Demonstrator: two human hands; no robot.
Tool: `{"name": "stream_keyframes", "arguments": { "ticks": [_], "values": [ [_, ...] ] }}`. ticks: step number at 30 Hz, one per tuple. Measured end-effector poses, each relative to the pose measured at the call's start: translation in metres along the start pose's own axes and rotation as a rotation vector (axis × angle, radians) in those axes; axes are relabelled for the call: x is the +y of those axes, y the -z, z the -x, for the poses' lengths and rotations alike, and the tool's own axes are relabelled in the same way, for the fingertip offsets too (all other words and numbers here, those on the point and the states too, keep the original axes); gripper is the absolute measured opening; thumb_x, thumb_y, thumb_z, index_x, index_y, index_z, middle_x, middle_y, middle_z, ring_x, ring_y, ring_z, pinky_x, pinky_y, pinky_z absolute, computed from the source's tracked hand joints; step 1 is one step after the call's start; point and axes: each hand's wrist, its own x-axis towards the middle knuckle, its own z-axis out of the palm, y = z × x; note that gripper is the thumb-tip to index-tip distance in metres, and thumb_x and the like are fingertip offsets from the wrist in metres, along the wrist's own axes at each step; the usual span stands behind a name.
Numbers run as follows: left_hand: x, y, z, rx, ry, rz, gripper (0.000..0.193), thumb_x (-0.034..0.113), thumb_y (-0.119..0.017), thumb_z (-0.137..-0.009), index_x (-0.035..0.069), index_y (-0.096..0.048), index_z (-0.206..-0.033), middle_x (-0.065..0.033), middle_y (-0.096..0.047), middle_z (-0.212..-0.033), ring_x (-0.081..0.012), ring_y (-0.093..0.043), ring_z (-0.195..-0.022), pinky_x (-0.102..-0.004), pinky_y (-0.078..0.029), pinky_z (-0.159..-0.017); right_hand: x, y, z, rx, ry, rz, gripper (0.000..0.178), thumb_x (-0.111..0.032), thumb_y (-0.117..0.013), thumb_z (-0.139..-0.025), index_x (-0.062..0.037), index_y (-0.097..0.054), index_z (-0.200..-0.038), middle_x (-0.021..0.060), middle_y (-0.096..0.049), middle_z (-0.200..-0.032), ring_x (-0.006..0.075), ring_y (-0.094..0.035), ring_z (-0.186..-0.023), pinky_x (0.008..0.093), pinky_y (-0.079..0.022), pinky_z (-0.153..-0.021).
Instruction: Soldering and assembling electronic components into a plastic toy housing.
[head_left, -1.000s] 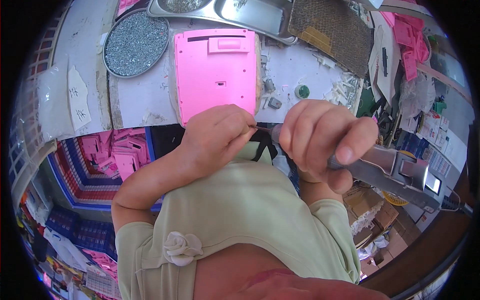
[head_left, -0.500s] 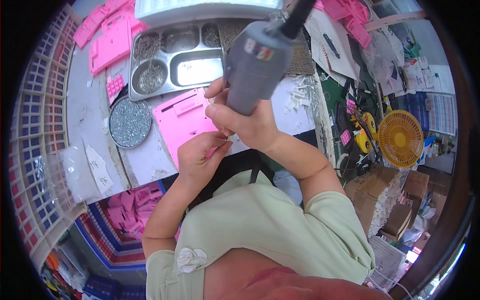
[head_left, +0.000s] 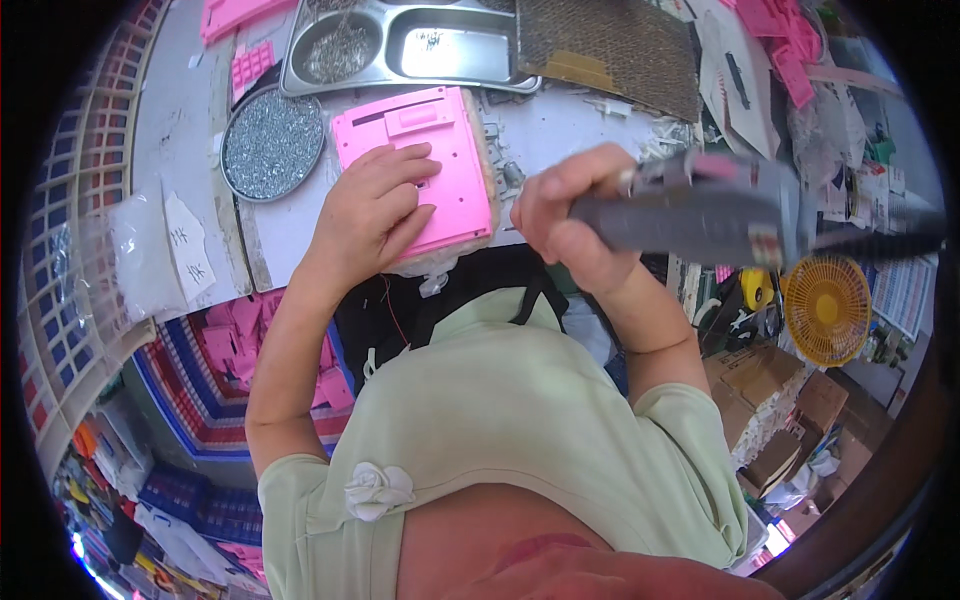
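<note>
A pink plastic housing (head_left: 448,205) lies in front of me on a padded block at the table's near edge, with a slot and small holes in its face. My left hand (head_left: 375,210) rests on its left part, fingers spread loosely over the surface, hiding that side. In my right hand (head_left: 585,215), just right of the housing, is a grey electric screwdriver (head_left: 690,215). Its body lies nearly level, with the dark cable end pointing right. The tip is hidden by my fingers and motion blur.
Left of the housing stands a round dish of small screws (head_left: 272,142). Beyond it is a metal compartment tray (head_left: 455,75) with small metal parts. Corrugated cardboard (head_left: 600,50) lies at the back. A yellow basket (head_left: 828,310) is at right, and a white plastic crate (head_left: 85,200) borders the left.
My right hand has moved right, swinging the screwdriver from upright to nearly level. My left hand has gone from pinched fingers at the housing's near edge to resting on its face.
</note>
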Motion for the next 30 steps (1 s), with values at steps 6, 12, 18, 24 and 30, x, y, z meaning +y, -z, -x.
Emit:
{"name": "stream_keyframes", "arguments": {
  "ticks": [6, 12, 18, 24, 30],
  "values": [
    [-0.005, -0.011, 0.005, -0.031, 0.065, 0.010, 0.019, 0.010, -0.074, -0.084, 0.004, -0.057, -0.079, -0.0088, -0.073, -0.115, -0.0292, -0.066, -0.119, -0.0473, -0.051, -0.103, 0.013, 0.002, 0.008, -0.095, -0.005, -0.093, 0.031, -0.021, -0.072, -0.095, -0.0105, -0.051, -0.114, -0.0002, -0.053, -0.065, 0.0135, -0.051, -0.056, 0.0323, -0.047, -0.057],
    [-0.005, -0.012, 0.004, -0.004, 0.076, 0.024, 0.018, 0.011, -0.073, -0.085, 0.004, -0.057, -0.080, -0.0088, -0.073, -0.113, -0.0287, -0.066, -0.118, -0.0472, -0.051, -0.102, 0.009, -0.002, 0.005, -0.079, -0.101, -0.095, 0.027, -0.020, -0.075, -0.093, -0.0118, -0.055, -0.109, -0.0001, -0.055, -0.064, 0.0155, -0.054, -0.058, 0.0331, -0.048, -0.058],
    [-0.005, -0.014, 0.005, 0.022, 0.078, 0.037, 0.019, 0.010, -0.072, -0.085, 0.003, -0.056, -0.079, -0.0094, -0.073, -0.113, -0.0285, -0.066, -0.118, -0.0474, -0.051, -0.102, 0.021, -0.006, -0.005, -0.200, 0.087, 0.113, 0.021, -0.011, -0.072, -0.090, -0.0096, -0.054, -0.102, 0.0038, -0.056, -0.062, 0.0198, -0.055, -0.051, 0.0367, -0.051, -0.055],
    [-0.006, -0.016, 0.008, 0.046, 0.087, 0.072, 0.019, 0.009, -0.072, -0.084, 0.003, -0.055, -0.077, -0.0099, -0.073, -0.115, -0.0290, -0.066, -0.119, -0.0480, -0.050, -0.103, 0.037, -0.012, -0.018, -0.367, 0.275, 0.036, 0.017, -0.004, -0.070, -0.084, -0.0031, -0.054, -0.083, 0.0033, -0.055, -0.057, 0.0203, -0.056, -0.044, 0.0349, -0.051, -0.047],
    [-0.008, -0.019, 0.011, 0.074, 0.077, 0.091, 0.019, 0.009, -0.073, -0.084, 0.003, -0.057, -0.077, -0.0104, -0.073, -0.114, -0.0298, -0.066, -0.118, -0.0475, -0.050, -0.102, 0.026, -0.005, -0.031, -0.380, 0.099, -0.105, 0.020, -0.014, -0.074, -0.087, -0.0041, -0.057, -0.087, 0.0028, -0.054, -0.056, 0.0188, -0.053, -0.043, 0.0351, -0.050, -0.048]
  ]
}}
